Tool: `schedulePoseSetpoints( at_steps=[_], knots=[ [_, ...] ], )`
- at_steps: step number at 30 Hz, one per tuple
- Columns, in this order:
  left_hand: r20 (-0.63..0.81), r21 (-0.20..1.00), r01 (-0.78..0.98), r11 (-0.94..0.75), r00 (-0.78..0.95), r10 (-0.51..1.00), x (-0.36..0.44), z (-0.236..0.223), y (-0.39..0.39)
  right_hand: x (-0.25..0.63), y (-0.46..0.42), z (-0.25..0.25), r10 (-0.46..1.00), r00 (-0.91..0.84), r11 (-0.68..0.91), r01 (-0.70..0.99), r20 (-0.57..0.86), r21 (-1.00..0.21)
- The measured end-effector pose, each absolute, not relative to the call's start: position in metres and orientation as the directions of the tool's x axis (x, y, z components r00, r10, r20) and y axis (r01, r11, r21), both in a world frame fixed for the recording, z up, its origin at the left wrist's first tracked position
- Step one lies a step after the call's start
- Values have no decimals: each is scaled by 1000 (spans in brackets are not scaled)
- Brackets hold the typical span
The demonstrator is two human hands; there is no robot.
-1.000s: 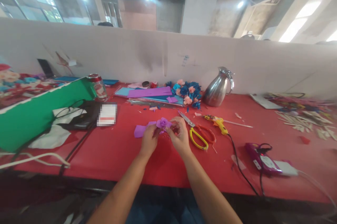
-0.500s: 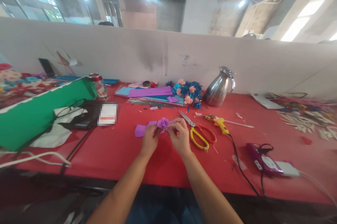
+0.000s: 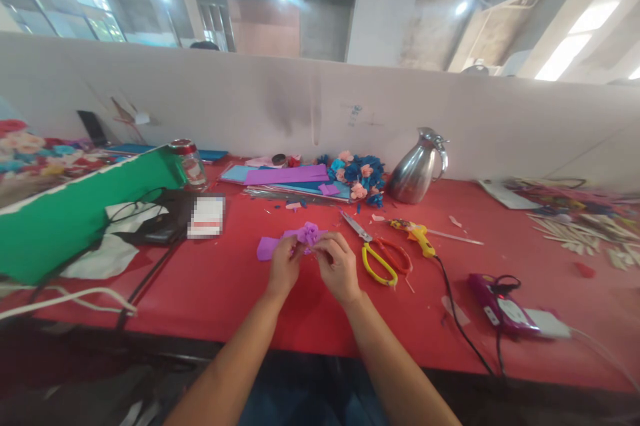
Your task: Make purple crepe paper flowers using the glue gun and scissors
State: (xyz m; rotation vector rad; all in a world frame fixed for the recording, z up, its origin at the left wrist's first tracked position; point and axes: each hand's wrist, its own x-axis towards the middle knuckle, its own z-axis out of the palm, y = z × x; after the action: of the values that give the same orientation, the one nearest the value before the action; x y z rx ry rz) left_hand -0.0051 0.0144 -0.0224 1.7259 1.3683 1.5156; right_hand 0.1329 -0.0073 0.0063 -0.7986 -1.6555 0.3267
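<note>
Between half a second ago and now, the right hand (image 3: 340, 269) has drawn slightly left, closer against the purple flower (image 3: 310, 233), while the left hand (image 3: 285, 269) has barely shifted. That flower sits just above the red surface (image 3: 225, 293), blossom outward, between both sets of fingertips. The left hand grips it low on its left side, probably to steady it without crushing the petals. The right hand pinches at its lower right edge (which layer it has is too small to tell), a light hold that seems suited to thin paper.

Loose purple pieces (image 3: 267, 249) lie just beyond the left hand, presumably kept within easy reach. Open scissors (image 3: 370, 239) rest near the right hand, handles angled toward the person, likely for a quick pick-up. Just past them lies the glue gun (image 3: 424, 243), its cord trailing to the right of the arm, perhaps to keep clear of it. Farther back, purple strips (image 3: 285, 175) lie on blue sheets beside a heap of blue and peach flowers (image 3: 363, 176).
</note>
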Motion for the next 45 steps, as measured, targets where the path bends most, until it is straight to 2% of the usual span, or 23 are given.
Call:
schedulePoseSetpoints(
  at_steps=[5,11,18,22,27,30,32,37,45],
  knots=[
    [476,825,392,-408,-93,874,-6,-24,15,132,-6,5,647,-49,733,313,761,-603],
    [506,790,450,-417,-93,858,-4,-19,12,130,-6,4,730,6,635,364,683,-682],
    [523,768,472,-433,-72,849,-3,-18,11,127,-6,5,735,72,605,378,674,-701],
    [518,766,477,-432,-58,854,-4,-19,11,129,-7,2,655,55,658,450,754,-604],
    [535,769,431,-473,-27,845,-2,-17,9,136,-6,-6,516,-119,713,607,848,-350],
    [517,778,426,-461,-19,856,-2,-14,8,138,-6,-8,465,-165,712,654,870,-256],
    [508,778,436,-452,-13,861,-1,-13,8,137,-6,-7,464,-147,696,671,873,-257],
    [528,757,476,-449,-41,848,-1,-12,8,133,-7,-1,520,-27,647,664,853,-374],
    [511,786,425,-448,-42,858,0,-9,7,135,-4,-7,511,-88,681,649,855,-340]
  ],
)
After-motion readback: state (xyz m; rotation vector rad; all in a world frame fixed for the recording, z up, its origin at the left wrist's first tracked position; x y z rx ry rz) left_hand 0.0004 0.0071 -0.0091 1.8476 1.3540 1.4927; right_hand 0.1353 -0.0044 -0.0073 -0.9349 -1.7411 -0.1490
